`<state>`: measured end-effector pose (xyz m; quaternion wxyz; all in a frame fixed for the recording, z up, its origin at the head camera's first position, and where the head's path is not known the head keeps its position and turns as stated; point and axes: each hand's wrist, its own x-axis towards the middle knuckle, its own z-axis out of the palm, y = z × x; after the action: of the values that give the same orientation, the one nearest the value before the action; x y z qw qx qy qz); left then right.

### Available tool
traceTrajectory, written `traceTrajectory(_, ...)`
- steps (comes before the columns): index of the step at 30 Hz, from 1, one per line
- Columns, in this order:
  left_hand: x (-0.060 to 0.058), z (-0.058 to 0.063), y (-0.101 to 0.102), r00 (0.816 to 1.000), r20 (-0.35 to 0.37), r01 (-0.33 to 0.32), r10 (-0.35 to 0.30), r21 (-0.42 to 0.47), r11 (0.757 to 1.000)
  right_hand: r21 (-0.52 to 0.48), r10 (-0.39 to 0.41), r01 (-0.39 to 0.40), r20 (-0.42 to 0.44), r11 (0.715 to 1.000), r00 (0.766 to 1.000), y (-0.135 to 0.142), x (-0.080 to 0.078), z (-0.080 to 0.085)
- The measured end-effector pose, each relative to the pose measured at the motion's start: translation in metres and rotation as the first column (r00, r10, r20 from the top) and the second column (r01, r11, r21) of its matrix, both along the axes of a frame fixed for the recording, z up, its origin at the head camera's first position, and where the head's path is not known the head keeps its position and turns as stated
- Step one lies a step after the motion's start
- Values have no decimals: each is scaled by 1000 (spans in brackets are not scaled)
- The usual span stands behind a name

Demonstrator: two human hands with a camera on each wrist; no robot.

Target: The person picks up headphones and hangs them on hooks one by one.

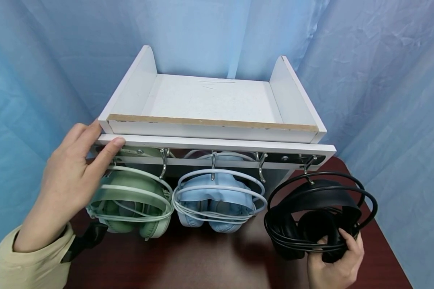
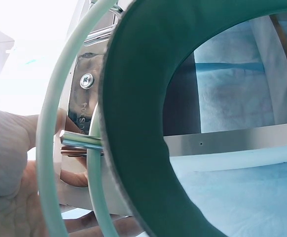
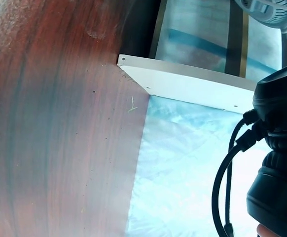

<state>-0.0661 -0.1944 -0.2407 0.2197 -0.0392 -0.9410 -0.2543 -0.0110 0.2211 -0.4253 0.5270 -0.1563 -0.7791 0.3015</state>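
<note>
My left hand [image 1: 70, 170] grips the left end of a white shelf [image 1: 217, 141], thumb on the front board and fingers around the side. Below that hand hang green headphones [image 1: 130, 192]; their headband fills much of the left wrist view. Blue headphones [image 1: 217, 192] hang from a middle hook [image 1: 213, 160]. At the right end, black headphones [image 1: 323, 196] have their outer hoop at a metal hook [image 1: 310, 164]. My right hand [image 1: 340, 263] holds these low down, by an ear cup, with the thumb and fingers around it. Some fingers are hidden behind the cup.
Two more hooks, a left hook [image 1: 164, 162] and a right hook [image 1: 263, 166], bear nothing. Under the shelf lies a dark red wooden table [image 1: 379, 224]. Pale blue curtains [image 1: 217, 32] hang behind and at both sides.
</note>
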Motion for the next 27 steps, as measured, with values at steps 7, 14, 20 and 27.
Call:
traceTrajectory(7,0,0,0,1000,-1,0,0,0,1000,-15,13,-13,-45,1000,999,-1,-7,-8)
traceTrajectory(14,0,1,1,1000,1,-3,3,-2,1000,-35,34,-37,-83,999,996,-2,-14,-15)
traceTrajectory(20,0,1,1,1000,4,0,0,4,1000,-47,60,-67,-130,997,990,-3,-21,-22)
traceTrajectory(27,0,0,1,1000,-5,-1,1,9,1000,-45,76,-81,-114,996,991,-2,-25,-31)
